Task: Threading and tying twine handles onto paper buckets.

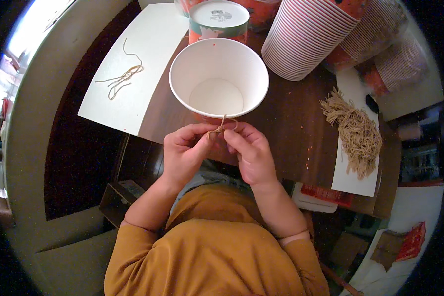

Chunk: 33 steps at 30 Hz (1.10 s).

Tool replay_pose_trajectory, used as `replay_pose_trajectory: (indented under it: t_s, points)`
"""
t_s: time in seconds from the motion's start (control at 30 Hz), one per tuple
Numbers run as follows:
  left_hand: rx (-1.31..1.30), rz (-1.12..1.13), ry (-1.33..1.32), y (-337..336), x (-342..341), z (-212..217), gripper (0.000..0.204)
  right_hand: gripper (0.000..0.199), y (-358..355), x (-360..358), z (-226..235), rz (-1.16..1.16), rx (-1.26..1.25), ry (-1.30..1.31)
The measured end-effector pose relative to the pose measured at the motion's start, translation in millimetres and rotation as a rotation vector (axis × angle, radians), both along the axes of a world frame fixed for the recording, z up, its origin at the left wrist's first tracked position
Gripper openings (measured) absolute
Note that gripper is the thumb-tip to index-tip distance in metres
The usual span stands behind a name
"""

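A wide white paper bucket (219, 76) stands open-side up at the near edge of the brown table. Just outside its near rim, a thin tan string (222, 126) hangs in a small loop or knot. My left hand (188, 148) pinches the string from the left between thumb and forefinger. From the right, my right hand (251, 150) pinches the same string, its fingertips close to the left ones. The fingers partly hide the knot, and whether the string passes through the bucket wall cannot be made out.
Loose strings (126, 76) lie on a white sheet (108, 103) at the left. An upside-down printed bucket (218, 19) stands behind the open one. A leaning stack of nested buckets (308, 39) rises at the back right. A heap of tan strings (355, 135) lies on the right.
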State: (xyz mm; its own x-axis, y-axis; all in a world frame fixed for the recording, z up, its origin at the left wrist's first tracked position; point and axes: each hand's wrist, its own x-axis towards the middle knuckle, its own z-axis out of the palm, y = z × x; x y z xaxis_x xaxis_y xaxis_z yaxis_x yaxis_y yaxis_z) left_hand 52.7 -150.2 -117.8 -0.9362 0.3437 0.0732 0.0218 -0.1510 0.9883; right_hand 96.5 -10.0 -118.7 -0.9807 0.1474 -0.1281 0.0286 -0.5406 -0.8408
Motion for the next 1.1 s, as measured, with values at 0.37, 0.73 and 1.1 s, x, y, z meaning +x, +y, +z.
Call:
replay_pose_trajectory:
  t_s: [0.37,0.73,1.1]
  points:
    - [0.041,-0.027,-0.057,-4,-1,-2,0.015,0.015,11,-4,-4,-0.106,0.109,-0.020]
    - [0.173,-0.231,-0.012,-8,-9,-2,0.033,0.013,16,-5,6,-0.056,0.187,-0.008]
    - [-0.070,-0.123,-0.130,8,-10,16,0.019,0.011,20,-6,9,0.013,0.406,0.060]
